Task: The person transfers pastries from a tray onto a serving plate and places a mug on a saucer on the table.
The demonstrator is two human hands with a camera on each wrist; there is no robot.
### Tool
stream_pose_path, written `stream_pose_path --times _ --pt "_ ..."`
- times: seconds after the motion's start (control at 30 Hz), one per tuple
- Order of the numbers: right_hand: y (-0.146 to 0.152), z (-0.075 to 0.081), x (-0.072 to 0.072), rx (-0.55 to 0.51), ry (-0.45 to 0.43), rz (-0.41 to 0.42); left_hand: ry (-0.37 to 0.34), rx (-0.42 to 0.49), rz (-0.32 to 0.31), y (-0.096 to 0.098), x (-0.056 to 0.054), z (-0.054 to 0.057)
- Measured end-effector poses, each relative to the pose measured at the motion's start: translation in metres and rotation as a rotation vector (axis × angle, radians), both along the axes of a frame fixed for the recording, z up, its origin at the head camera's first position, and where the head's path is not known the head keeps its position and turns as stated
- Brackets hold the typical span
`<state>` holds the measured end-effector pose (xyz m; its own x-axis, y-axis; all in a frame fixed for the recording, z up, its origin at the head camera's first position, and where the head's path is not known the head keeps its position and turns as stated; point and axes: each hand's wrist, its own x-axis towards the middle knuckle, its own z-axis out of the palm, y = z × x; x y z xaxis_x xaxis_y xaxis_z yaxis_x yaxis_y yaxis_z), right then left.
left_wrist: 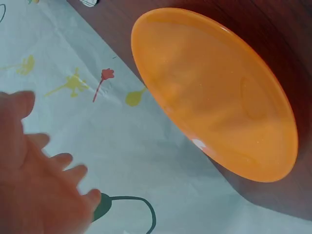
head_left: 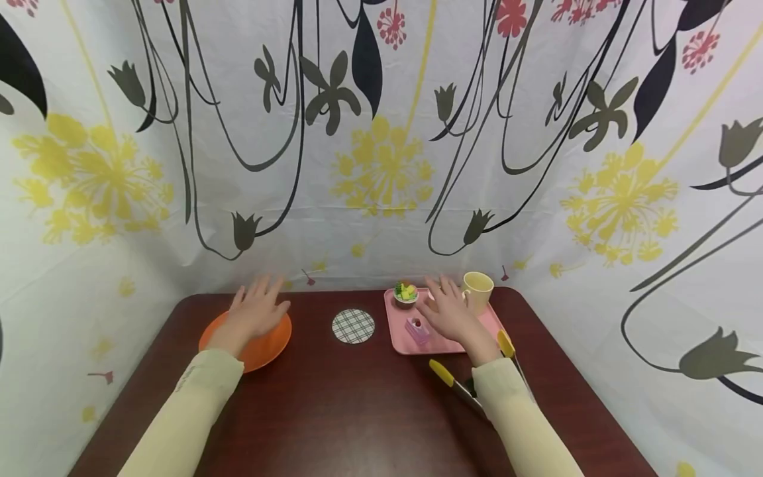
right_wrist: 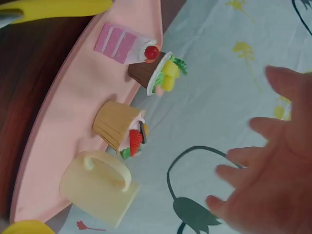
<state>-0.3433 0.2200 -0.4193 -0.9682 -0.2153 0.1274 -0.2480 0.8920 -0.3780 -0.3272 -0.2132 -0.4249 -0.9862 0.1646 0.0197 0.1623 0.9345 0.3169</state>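
Observation:
My left hand (head_left: pixel 255 317), fingers spread, hovers over the orange plate (head_left: pixel 269 344), and nothing is in it. The left wrist view shows the whole plate (left_wrist: pixel 214 97). My right hand (head_left: pixel 448 313), also spread and holding nothing, is above the pink tray (head_left: pixel 406 344). On that tray are a pink toy cake slice (head_left: pixel 418 330) with a cherry, a brown cup (head_left: pixel 406 297) topped in green and yellow, and a cream mug (head_left: pixel 477 291). A tan cup (right_wrist: pixel 114 124) with a strawberry, mostly hidden by my hand from the head, shows in the right wrist view.
Between plate and tray lies a round plaid coaster (head_left: pixel 354 326). Yellow-tipped tongs (head_left: pixel 442 373) lie in front of the tray, partly covered by my right forearm. A patterned cloth (head_left: pixel 381 245) hangs behind and beside the dark wooden table (head_left: pixel 346 411).

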Motion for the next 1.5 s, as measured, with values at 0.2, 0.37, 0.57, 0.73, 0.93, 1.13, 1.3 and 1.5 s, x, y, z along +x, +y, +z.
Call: stream_pose_path --times 0.2,0.37,0.57,0.73,0.93,1.13,1.3,1.5 --pt "0.01 0.012 0.013 -0.053 0.141 -0.02 0.185 0.031 0.039 -0.014 0.003 0.002" --pt "0.027 0.018 0.026 -0.093 0.122 -0.076 0.258 0.102 0.104 -0.032 0.004 0.001" --pt "0.048 0.01 0.042 -0.119 0.101 -0.115 0.341 0.189 0.185 -0.05 0.008 -0.011" --pt "0.06 -0.004 0.059 -0.164 0.059 -0.106 0.304 0.198 0.252 -0.069 0.012 -0.022" --pt "0.076 -0.015 0.086 -0.2 -0.004 -0.113 0.152 0.198 0.288 -0.095 0.017 -0.026" --pt "0.098 -0.028 0.104 -0.126 -0.116 -0.153 0.061 0.216 0.304 -0.117 0.018 -0.033" --pt "0.114 -0.042 0.115 -0.035 -0.169 -0.178 0.042 0.195 0.306 -0.13 0.022 -0.047" --pt "0.125 -0.052 0.126 0.008 -0.255 -0.199 -0.039 0.214 0.369 -0.138 0.029 -0.064"
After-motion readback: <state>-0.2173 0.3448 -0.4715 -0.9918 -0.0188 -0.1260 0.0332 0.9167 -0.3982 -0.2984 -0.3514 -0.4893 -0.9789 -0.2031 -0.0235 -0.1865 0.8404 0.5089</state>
